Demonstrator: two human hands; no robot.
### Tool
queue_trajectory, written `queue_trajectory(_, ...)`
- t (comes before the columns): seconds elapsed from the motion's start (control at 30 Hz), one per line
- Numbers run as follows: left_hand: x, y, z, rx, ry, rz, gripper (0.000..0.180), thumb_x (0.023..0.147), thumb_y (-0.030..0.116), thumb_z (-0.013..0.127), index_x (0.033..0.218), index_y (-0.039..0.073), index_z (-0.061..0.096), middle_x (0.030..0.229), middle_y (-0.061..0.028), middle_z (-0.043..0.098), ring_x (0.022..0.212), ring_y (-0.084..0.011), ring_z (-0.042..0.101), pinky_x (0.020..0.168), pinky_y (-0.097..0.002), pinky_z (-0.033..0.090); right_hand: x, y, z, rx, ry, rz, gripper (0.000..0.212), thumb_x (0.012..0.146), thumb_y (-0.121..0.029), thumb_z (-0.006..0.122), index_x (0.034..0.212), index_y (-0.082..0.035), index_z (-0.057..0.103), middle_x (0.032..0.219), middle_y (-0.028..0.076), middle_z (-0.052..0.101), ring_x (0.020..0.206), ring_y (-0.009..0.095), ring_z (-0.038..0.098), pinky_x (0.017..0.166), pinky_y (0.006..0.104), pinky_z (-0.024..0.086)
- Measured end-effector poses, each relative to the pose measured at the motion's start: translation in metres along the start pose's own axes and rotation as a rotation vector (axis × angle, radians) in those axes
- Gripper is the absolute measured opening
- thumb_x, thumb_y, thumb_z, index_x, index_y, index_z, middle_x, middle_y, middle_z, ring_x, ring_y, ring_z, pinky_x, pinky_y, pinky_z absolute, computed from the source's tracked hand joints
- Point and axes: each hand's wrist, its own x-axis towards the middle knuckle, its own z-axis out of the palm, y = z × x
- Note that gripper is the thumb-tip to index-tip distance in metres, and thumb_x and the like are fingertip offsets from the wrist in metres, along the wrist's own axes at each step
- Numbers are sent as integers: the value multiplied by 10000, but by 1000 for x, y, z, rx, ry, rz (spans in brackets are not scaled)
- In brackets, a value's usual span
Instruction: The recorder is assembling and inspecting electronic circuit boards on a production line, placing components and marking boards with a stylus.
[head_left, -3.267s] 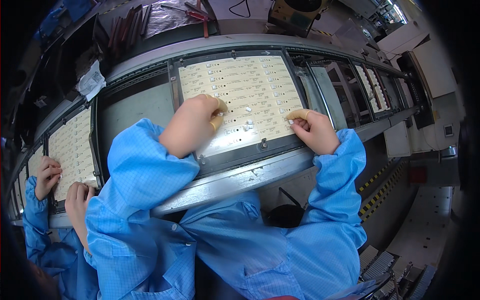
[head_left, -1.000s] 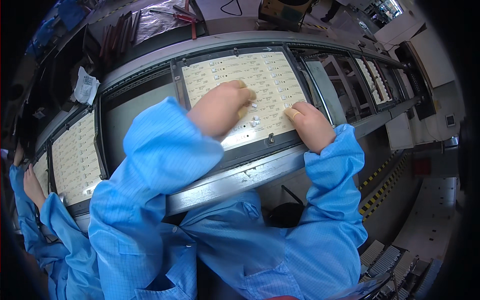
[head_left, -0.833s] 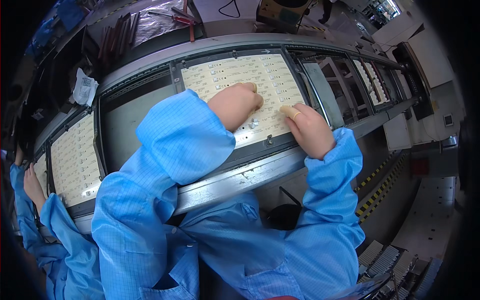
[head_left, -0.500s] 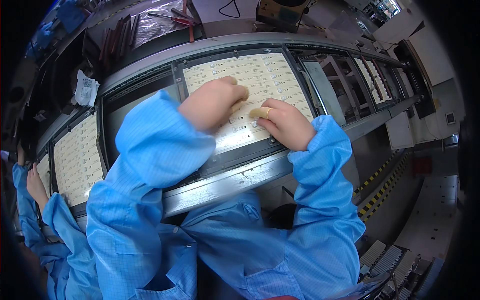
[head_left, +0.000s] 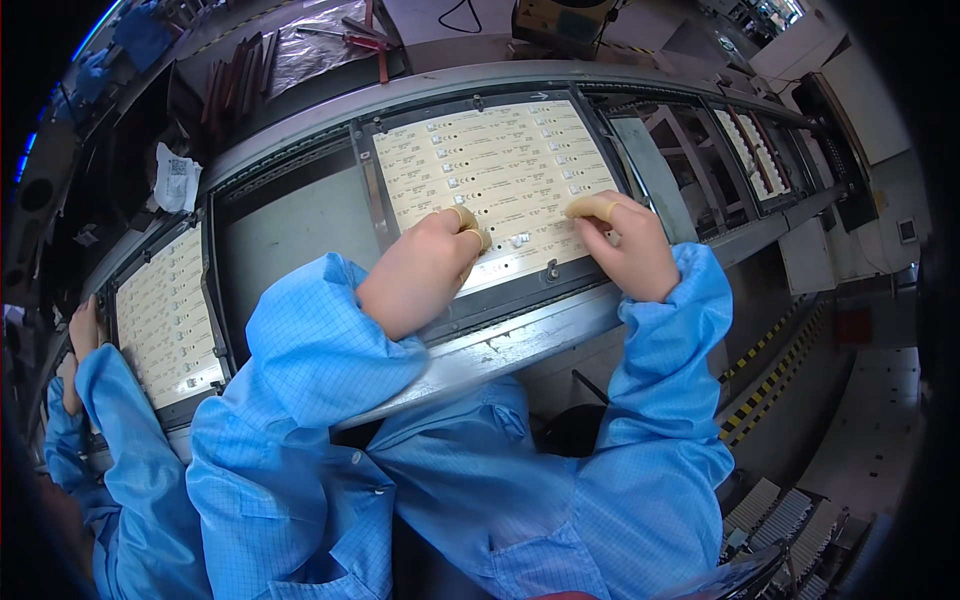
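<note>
A cream circuit board panel (head_left: pixel 505 150), printed in rows and carrying small white parts, lies in a dark frame on the conveyor in front of me. My left hand (head_left: pixel 425 268) is over its lower left part, thumb and fingertips pinched together; yellowish finger cots cover fingertips. Whatever the pinch may hold is hidden. To the right, my right hand (head_left: pixel 630 245) hovers over the panel's right edge. Its cot-covered index finger and thumb are apart, with nothing visible between them. A small white part (head_left: pixel 519 240) sits on the panel between both hands.
Another framed panel (head_left: pixel 165 315) stands to the left, a co-worker's hand (head_left: pixel 85 330) at its edge. A metal rail (head_left: pixel 500 340) runs along my side. A crumpled white packet (head_left: pixel 177 180) lies beyond the conveyor; farther right sits another panel with white strips (head_left: pixel 750 155).
My right hand has moved right, away from the small white part, its fingers parting. My left hand has come down toward the panel's lower edge. The co-worker's hands have shifted at left.
</note>
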Motion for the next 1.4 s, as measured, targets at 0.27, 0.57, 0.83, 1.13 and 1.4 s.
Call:
queue_trajectory(0.27, -3, 5, 6, 112, 35, -27, 118, 803, 93, 597, 869, -5, 598, 854, -173, 581, 808, -335, 575, 730, -375, 488, -22, 8, -20, 25, 82, 74, 139, 789, 31, 582, 920, 13, 624, 826, 71, 596, 676, 125, 555, 613, 217, 446)
queue_trajectory(0.57, -1, 6, 7, 153, 18, -1, 71, 756, 35, 537, 810, -4, 562, 806, -161, 559, 812, -323, 565, 733, -384, 486, -30, 14, -20, 21, 117, 116, 145, 797, 28, 591, 938, 18, 624, 834, 72, 606, 690, 118, 560, 631, 218, 455)
queue_trajectory(0.83, -2, 18, 7, 341, -63, 74, 126, 727, 57, 560, 827, -18, 579, 904, -153, 561, 838, -331, 556, 758, -364, 483, -29, 18, -11, 60, 103, 259, 189, 801, 11, 603, 989, 0, 614, 854, 90, 630, 790, 142, 623, 704, 241, 495)
queue_trajectory(1.13, 21, 13, 6, -87, 83, 38, 133, 771, 50, 545, 875, -24, 585, 914, -173, 559, 851, -329, 570, 784, -373, 486, -22, 26, -4, -279, -85, -28, 142, 780, 6, 592, 919, -26, 599, 908, 134, 590, 858, 318, 577, 763, 354, 477)
queue_trajectory(1.4, 34, 17, 23, 142, -23, -83, 121, 757, 76, 573, 856, 13, 604, 867, -158, 583, 871, -322, 579, 768, -384, 486, -21, 27, 0, -363, -83, -46, 145, 778, 3, 591, 920, -25, 596, 910, 127, 581, 856, 311, 574, 762, 358, 476)
